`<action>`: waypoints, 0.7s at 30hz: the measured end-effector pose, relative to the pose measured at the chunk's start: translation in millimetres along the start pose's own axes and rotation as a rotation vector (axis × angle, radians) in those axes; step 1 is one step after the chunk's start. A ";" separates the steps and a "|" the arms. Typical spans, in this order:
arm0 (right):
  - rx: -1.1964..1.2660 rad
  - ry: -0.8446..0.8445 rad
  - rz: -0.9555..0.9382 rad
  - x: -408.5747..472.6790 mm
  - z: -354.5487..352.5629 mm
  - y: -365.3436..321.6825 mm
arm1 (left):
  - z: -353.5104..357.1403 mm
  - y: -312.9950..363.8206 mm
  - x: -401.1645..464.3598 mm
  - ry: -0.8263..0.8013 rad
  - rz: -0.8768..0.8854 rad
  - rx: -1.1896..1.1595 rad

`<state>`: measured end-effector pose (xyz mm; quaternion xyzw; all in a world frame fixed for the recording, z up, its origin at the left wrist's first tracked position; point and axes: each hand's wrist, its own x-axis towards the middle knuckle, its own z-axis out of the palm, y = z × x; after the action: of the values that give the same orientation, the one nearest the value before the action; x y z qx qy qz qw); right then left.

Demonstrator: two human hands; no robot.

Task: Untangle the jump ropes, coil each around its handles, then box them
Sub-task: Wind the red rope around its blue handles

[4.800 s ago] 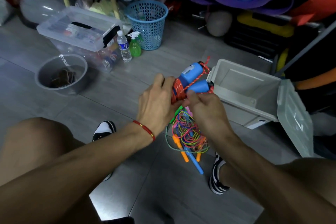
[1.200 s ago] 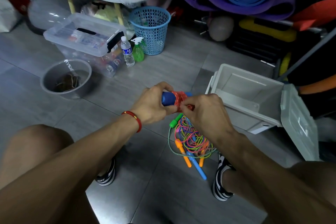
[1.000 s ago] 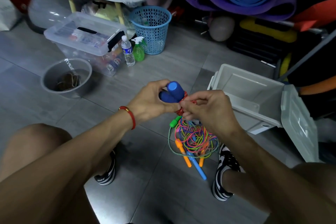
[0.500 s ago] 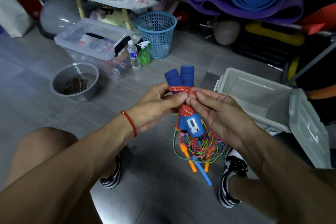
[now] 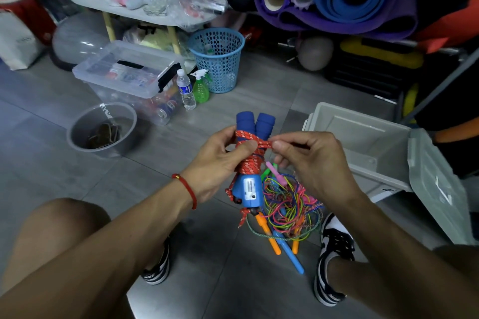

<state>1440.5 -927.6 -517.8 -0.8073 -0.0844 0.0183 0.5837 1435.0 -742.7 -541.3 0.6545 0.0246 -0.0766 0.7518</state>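
Observation:
My left hand [image 5: 216, 163] grips a jump rope with two blue handles [image 5: 255, 124] held upright side by side, its thumb pressing on the red cord [image 5: 250, 166] coiled round them. My right hand [image 5: 308, 160] pinches the end of that red cord just right of the handles. Below, on the floor between my feet, lies a tangled pile of thin coloured jump ropes [image 5: 290, 207] with orange, blue, pink and green handles. An open white box [image 5: 363, 142] stands on the floor to the right, its lid [image 5: 438, 194] folded out beside it.
A grey bowl [image 5: 102, 129] sits on the floor at left. Behind it are a clear lidded bin [image 5: 129, 72], a water bottle [image 5: 186, 89], a green spray bottle [image 5: 201, 87] and a blue mesh basket [image 5: 217, 58]. Rolled mats [image 5: 337, 0] fill the back right.
The blue handles were turned from lying sideways to standing upright in my left hand. My right hand has drawn the red cord's end out to the right.

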 end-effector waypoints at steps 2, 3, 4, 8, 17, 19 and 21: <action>0.025 -0.079 0.024 0.3 -1.3 2.9 | -3.1 1.4 -0.2 -0.002 0.007 0.025; 0.072 -0.092 0.041 0.0 -1.0 3.3 | -4.7 1.2 0.3 0.014 0.002 0.035; 0.128 -0.088 0.064 -0.5 0.9 3.8 | -5.1 1.1 0.5 0.039 -0.005 0.033; 0.249 -0.033 0.128 -4.8 13.3 3.8 | -2.0 3.1 -2.8 0.076 -0.014 0.002; 0.291 0.070 0.028 -2.4 16.8 6.0 | -0.8 5.6 -4.2 0.060 0.079 0.128; 0.282 0.040 0.030 -0.8 14.1 4.1 | 1.4 3.1 -5.9 0.052 0.085 0.145; 0.293 0.007 0.051 0.6 11.9 1.9 | 2.2 1.5 -7.2 0.051 0.092 0.141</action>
<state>1439.8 -916.9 -523.3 -0.7155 -0.0583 0.0424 0.6949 1428.0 -744.1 -538.6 0.7079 0.0084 -0.0266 0.7057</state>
